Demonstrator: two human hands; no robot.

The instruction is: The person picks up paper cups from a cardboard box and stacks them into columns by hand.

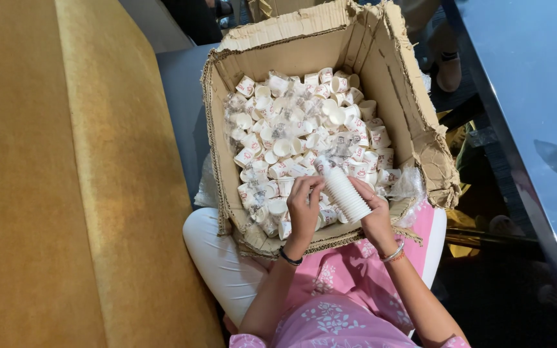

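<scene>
Stack of white ribbed paper cups [347, 194] (tilted), both hands' grip around it, left hand [304, 209], right hand [376, 216], apparently over cup-filled cardboard box [381, 71].

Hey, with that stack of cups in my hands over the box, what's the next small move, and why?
Probably pick one more loose cup with the left hand and nest it onto the stack. The right hand already steadies the stack, and the box holds many single cups.
</scene>
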